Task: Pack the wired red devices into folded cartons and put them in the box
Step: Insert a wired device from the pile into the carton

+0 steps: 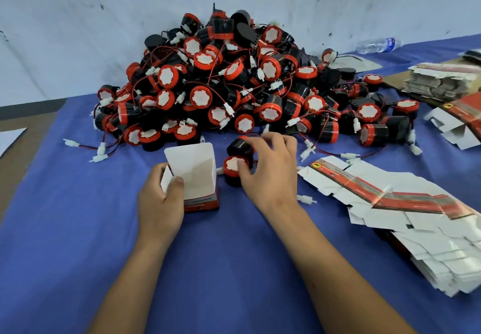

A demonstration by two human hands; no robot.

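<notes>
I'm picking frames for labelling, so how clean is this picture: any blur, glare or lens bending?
Head view: wide-angle bending curves the table edge and wall line; light is flat and even, with only faint shadows under the hands; glare streaks the flat cartons at right; the carton print and the far water bottle are soft; the device pile reads clearly.

Bright, even overhead light; shadows under the hands are soft and short. Wide-angle bending curves the edges toward three and nine o'clock. Slight blur throughout, with mild glare on the flat cartons point(406, 198) at four o'clock.
</notes>
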